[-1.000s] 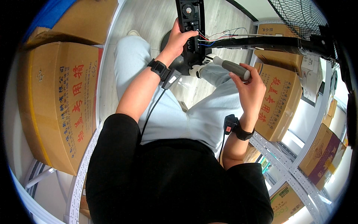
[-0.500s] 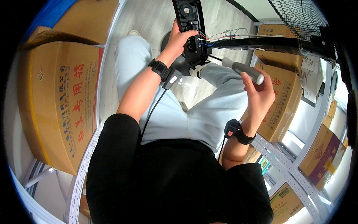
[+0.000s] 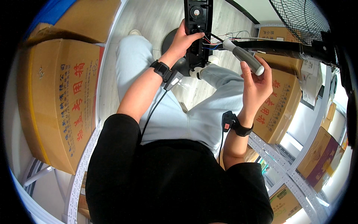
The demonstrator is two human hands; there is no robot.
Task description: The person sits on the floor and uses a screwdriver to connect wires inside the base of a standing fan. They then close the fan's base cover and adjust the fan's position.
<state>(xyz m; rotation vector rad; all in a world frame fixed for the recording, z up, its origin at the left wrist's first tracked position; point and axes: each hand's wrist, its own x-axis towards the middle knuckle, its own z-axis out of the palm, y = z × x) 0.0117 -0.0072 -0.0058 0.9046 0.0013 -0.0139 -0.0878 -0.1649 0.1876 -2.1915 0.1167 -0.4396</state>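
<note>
The left hand (image 3: 183,42) is reaching forward, clasping the black panel (image 3: 195,25), thumb lying across its face, other fingers mostly hiding. The right hand (image 3: 257,86) is angling upward, thumb and fingers pinching the grey screwdriver (image 3: 244,58), which is pointing at the panel.

One left hand (image 3: 181,43) and one right hand (image 3: 257,86) are in view, with one screwdriver (image 3: 244,58), one black housing (image 3: 194,52), one black pole (image 3: 276,46), one mesh guard (image 3: 298,18) and at least three thin wires (image 3: 212,49). There are two wrist straps (image 3: 161,70), two small strap-mounted boxes (image 3: 172,80), two black cables (image 3: 153,108) and two shoes (image 3: 195,74). Cardboard boxes (image 3: 59,104) number at least six, two leftward and four rightward.
</note>
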